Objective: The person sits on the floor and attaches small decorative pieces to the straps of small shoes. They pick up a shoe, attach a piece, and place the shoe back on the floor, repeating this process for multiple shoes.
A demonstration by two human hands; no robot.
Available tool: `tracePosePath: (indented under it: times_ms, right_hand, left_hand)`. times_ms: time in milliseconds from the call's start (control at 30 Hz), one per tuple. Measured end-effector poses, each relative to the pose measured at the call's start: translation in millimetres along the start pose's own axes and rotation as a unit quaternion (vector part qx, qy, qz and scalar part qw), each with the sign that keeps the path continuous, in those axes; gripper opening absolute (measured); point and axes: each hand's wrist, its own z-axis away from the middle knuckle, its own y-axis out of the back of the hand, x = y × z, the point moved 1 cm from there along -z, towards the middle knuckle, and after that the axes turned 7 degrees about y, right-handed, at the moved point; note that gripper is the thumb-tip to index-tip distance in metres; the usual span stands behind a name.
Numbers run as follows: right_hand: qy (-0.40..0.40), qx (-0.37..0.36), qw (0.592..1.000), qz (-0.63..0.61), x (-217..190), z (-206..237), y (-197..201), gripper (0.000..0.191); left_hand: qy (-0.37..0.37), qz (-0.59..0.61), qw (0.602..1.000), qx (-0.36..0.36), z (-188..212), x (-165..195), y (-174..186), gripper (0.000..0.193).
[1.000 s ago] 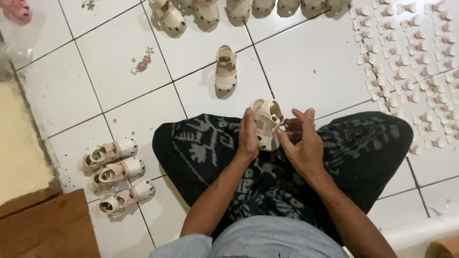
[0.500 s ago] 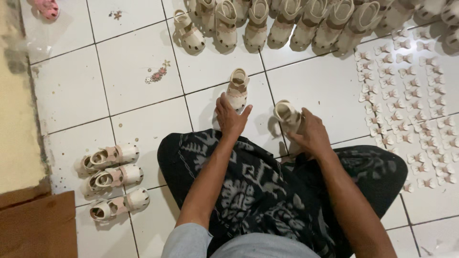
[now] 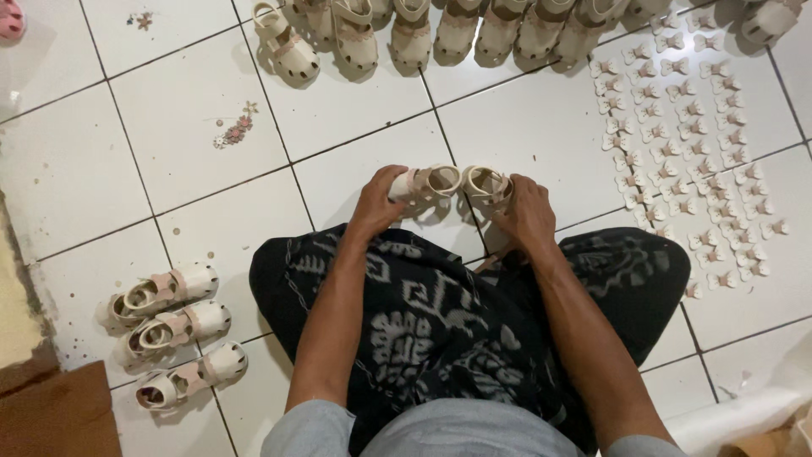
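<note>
Setting two sandals side by side on the floor point(image 3: 524, 127) at twelve o'clock: my left hand point(image 3: 378, 203) fingers clamp the left sandal point(image 3: 429, 183), my right hand point(image 3: 526, 211) grips the right sandal point(image 3: 488, 184). Letting go cleanly looks like what comes next.

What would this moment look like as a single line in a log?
left hand: grips left sandal | right hand: grips right sandal | sandals: side by side on tiled floor | right of them: small bows
</note>
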Motion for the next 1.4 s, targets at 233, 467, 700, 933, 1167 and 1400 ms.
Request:
tracePosePath:
  times_ms: [233, 467, 700, 933, 1167, 1400]
  right_hand:
    - [0.029, 0.023, 0.999, 0.028, 5.0, 4.1, 8.3, 0.077]
    - [0.079, -0.029, 0.996, 0.011, 6.2, -4.4, -1.8, 0.083]
    - [0.149, -0.022, 0.989, -0.001, 11.7, -5.7, -13.0, 0.085]
    - [0.184, -0.046, 0.981, -0.041, -5.3, -1.6, -15.0, 0.078]
    - [0.185, -0.03, 0.982, -0.016, -14.9, 11.0, -26.5, 0.097]
    - [0.028, -0.053, 0.997, -0.043, -36.6, 6.8, -35.2, 0.099]
  left_hand:
    - [0.081, 0.093, 0.992, -0.038, -0.1, 25.4, 14.7, 0.062]
    - [0.139, 0.116, 0.976, -0.118, -3.8, 34.0, 13.8, 0.066]
    - [-0.214, -0.065, 0.968, 0.113, 10.6, 53.1, -16.1, 0.068]
    - [-0.149, -0.239, 0.959, -0.022, 20.5, 74.2, -40.0, 0.032]
    - [-0.177, -0.375, 0.909, -0.044, 15.9, 74.4, -19.7, 0.021]
    - [0.006, -0.104, 0.958, 0.269, 29.7, 22.2, 113.1, 0.028]
